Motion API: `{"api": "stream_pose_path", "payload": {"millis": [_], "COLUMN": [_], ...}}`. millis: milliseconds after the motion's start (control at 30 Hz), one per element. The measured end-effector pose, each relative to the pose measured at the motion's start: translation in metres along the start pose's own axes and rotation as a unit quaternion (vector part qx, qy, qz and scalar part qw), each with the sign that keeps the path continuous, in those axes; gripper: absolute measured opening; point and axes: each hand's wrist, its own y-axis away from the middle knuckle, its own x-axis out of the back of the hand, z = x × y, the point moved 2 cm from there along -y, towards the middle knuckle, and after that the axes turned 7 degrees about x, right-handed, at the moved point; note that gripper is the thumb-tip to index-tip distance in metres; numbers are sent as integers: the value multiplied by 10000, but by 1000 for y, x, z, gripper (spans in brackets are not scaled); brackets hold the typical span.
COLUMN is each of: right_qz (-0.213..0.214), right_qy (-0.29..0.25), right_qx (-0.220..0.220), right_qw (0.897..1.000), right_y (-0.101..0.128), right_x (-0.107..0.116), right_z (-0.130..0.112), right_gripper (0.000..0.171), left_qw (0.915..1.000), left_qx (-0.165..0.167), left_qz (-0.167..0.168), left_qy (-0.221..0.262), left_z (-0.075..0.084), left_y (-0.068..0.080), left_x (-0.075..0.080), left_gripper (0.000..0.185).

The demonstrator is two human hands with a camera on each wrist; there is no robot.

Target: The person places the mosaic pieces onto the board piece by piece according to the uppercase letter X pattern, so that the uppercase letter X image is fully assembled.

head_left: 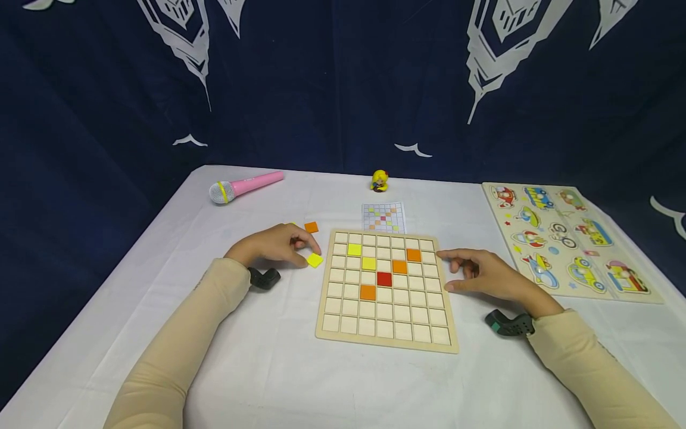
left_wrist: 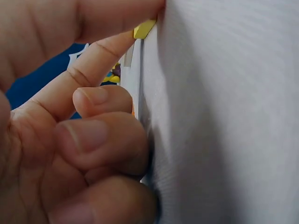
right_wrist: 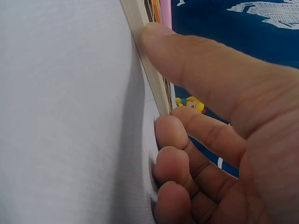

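Observation:
My left hand (head_left: pixel 276 244) pinches a yellow square tile (head_left: pixel 314 260) between thumb and index finger, low over the white cloth just left of the wooden grid board (head_left: pixel 386 344). In the left wrist view, only a corner of that yellow tile (left_wrist: pixel 144 30) shows between the fingertips; the other fingers are curled. On the board, two yellow tiles, several orange tiles and one red tile (head_left: pixel 384 279) lie in squares along crossing diagonals. My right hand (head_left: pixel 479 273) touches the board's right edge with thumb and index finger. From the right wrist, the thumb is seen resting on the board's rim (right_wrist: pixel 152 70).
Behind the board lies a printed pattern card (head_left: pixel 383 217), partly covered by it. An orange tile (head_left: pixel 311 227) sits beyond my left hand, beside a mostly hidden yellow piece. Farther out are a pink microphone (head_left: pixel 249 186), a yellow-haired figurine (head_left: pixel 379 181) and a vehicle puzzle board (head_left: pixel 568 241).

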Motion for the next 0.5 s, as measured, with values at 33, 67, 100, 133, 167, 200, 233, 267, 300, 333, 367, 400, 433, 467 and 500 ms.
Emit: {"api": "stream_pose_path", "payload": {"millis": [33,67,100,133,167,200,233,267,300,333,367,400,433,467,500], "right_qz": [0,3,6,6,6,4,3,2,-1,-1,-1,1,4,6,8], "right_qy": [1,1,2,0,-1,-3,-5,-5,-10,-16,-20,-33,-38,-50,-58], "right_qx": [-4,-7,-11,-14,-16,-19,-22,-24,-26,-28,-31,-34,-37,-37,-35], "right_qw": [10000,10000,10000,10000,10000,10000,10000,10000,10000,10000,10000,10000,10000,10000,10000], "right_y": [0,0,0,0,0,0,0,0,0,0,0,0,0,0,0], "right_x": [0,0,0,0,0,0,0,0,0,0,0,0,0,0,0], "right_z": [0,0,0,0,0,0,0,0,-1,-1,-1,-1,-1,0,0], "right_gripper": [65,65,65,65,65,65,66,66,66,66,66,66,66,65,65], "left_qw": [10000,9999,9999,9998,9998,9997,9996,9995,9994,9992,9991,9989,9987,9984,9982], "left_qx": [24,52,80,100,114,122,141,145,144,133,106,75,43,-1,-42], "left_qz": [37,70,108,138,167,197,229,264,308,360,415,464,514,557,596], "left_qy": [-34,-53,-72,-77,-84,-98,-98,-87,-70,-53,-62,-65,-55,-56,-75], "left_z": [0,0,0,1,2,2,2,3,3,3,3,4,4,6,7], "left_y": [0,1,1,1,1,2,2,1,1,1,1,1,1,1,1], "left_x": [0,0,1,1,1,1,1,1,1,1,1,1,1,0,0], "left_gripper": [33,32,32,31,30,30,29,29,28,28,28,28,28,28,28]}}
